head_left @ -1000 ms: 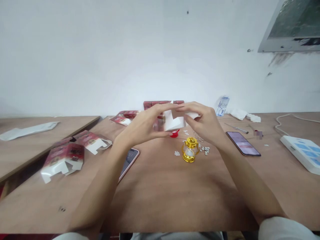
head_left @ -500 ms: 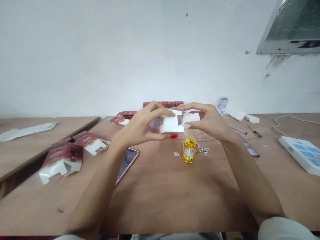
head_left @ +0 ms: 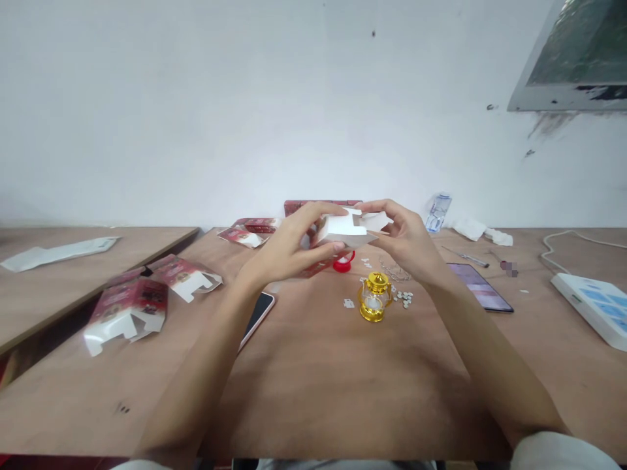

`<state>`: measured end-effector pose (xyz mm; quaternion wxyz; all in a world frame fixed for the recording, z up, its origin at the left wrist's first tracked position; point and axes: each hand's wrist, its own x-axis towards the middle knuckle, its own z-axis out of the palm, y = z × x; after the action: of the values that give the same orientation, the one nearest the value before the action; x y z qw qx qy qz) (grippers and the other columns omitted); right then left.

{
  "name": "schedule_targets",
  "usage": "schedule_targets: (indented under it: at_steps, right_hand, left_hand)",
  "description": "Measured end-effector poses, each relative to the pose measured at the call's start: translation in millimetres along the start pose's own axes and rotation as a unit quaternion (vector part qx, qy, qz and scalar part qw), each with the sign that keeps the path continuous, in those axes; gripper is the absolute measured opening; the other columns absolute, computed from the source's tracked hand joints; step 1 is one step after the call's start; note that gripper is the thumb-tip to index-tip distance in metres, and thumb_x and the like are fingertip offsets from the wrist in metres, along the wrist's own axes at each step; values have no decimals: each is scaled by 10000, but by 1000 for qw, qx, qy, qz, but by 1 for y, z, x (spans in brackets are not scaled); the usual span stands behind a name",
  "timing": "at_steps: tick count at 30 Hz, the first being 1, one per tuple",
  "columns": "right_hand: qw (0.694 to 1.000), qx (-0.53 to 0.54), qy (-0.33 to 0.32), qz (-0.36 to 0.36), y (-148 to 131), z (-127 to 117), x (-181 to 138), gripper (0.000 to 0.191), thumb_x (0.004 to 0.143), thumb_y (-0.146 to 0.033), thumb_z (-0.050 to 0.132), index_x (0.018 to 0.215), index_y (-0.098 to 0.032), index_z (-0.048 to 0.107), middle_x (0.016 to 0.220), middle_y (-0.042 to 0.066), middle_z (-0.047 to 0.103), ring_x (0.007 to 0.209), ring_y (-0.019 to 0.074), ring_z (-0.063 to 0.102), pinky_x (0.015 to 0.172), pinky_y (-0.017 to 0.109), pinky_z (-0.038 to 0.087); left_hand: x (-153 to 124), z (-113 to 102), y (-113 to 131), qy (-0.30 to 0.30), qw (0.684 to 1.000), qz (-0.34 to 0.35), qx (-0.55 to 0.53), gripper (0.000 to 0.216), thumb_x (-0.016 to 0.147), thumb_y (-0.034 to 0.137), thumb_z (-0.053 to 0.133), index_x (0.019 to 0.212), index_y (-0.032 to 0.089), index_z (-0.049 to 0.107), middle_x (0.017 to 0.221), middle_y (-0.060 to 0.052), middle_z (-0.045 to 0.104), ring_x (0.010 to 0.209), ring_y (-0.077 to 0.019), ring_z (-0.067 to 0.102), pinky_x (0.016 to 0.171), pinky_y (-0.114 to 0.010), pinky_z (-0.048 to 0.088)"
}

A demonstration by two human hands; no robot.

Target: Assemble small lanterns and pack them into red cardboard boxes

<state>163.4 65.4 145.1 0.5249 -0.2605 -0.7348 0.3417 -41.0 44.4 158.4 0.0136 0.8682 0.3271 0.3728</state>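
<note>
Above the middle of the wooden table (head_left: 313, 385), both hands hold a small cardboard box (head_left: 345, 230) with a white inside and a red printed outside. My left hand (head_left: 289, 245) grips its left side, thumb under the white flap. My right hand (head_left: 404, 238) pinches the flaps on its right side. Just below the box a small gold lantern (head_left: 374, 297) stands on the table, with a red part (head_left: 343, 262) behind it and several small white pieces (head_left: 404, 297) beside it.
Flat and half-folded red boxes (head_left: 128, 307) lie at the left, more red boxes (head_left: 321, 205) at the back. A phone (head_left: 257, 312) lies under my left forearm, another phone (head_left: 479, 286) at the right. A white device (head_left: 592, 307), a cable, a screwdriver (head_left: 465, 256) and a bottle (head_left: 435, 212) sit at the right.
The hands have turned the box and folded its white flaps; the box now sits a little higher and flatter between them. The lantern has not moved.
</note>
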Motion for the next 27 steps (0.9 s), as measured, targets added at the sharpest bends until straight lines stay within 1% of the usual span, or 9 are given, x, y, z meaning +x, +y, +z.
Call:
schedule_targets:
  at_steps: [4,10,13,16,17,19,22,24,27]
  right_hand:
    - [999,-10,31,-12,0,1,0,398,689,-357,721,1037,-214,592,1112,56,593,889,168,598,780,346,523]
    - [1000,25,0,-14,-8,2,-4,516,655,-449,737,1097,-246,566,1124,49,560,870,166,589,762,346,543]
    - [999,16,5,-31,-9,4,-5,487,697,-479,697,1109,-263,557,1137,45,560,883,168,594,776,348,543]
    - [998,-13,26,-59,-6,6,-5,430,777,-485,617,1149,-289,526,1145,35,571,954,177,591,803,341,538]
    - [997,-20,34,-67,-5,6,-5,406,802,-480,589,1155,-293,518,1150,33,574,980,178,587,811,338,537]
    - [996,-21,49,-78,-3,7,-5,360,838,-468,546,1152,-296,516,1167,30,578,1029,178,578,830,333,535]
    - [995,3,52,-85,-4,8,-6,328,856,-462,523,1145,-304,526,1198,23,580,1079,179,566,861,346,530]
    - [996,26,38,-81,-6,9,-6,317,873,-470,490,1139,-307,543,1203,22,587,1092,183,565,868,366,530]
    - [997,47,7,-64,-8,10,-6,293,883,-461,476,1100,-300,589,1194,20,603,1098,188,565,874,386,528]
  left_hand:
    - [0,10,3,34,999,-31,25,373,850,395,522,1185,252,443,1081,-44,574,762,-144,542,623,-278,427]
    - [1,14,3,117,990,-18,74,389,791,476,564,1073,226,469,1064,-52,573,867,-196,546,719,-333,432]
    - [1,14,4,137,988,-12,71,369,775,502,578,1002,229,477,979,-38,574,802,-183,535,703,-342,430]
    - [1,16,7,151,987,-38,34,282,806,458,554,954,237,460,813,-4,547,692,-157,505,638,-330,426]
    - [1,18,9,156,987,-46,14,262,818,439,539,965,241,450,800,-1,539,682,-154,502,622,-325,427]
    - [1,23,12,171,984,-47,-23,278,835,411,504,1047,253,415,872,-15,551,729,-162,525,629,-329,444]
    - [1,28,12,206,977,-30,-36,347,840,390,460,1149,258,377,1049,-54,554,864,-192,547,711,-363,469]
    - [1,29,11,223,975,-16,-17,322,824,387,462,1111,248,420,1060,-60,560,891,-205,546,747,-381,469]
    - [1,29,7,247,968,12,49,274,775,377,512,1003,234,464,996,-60,575,877,-217,550,755,-396,468]
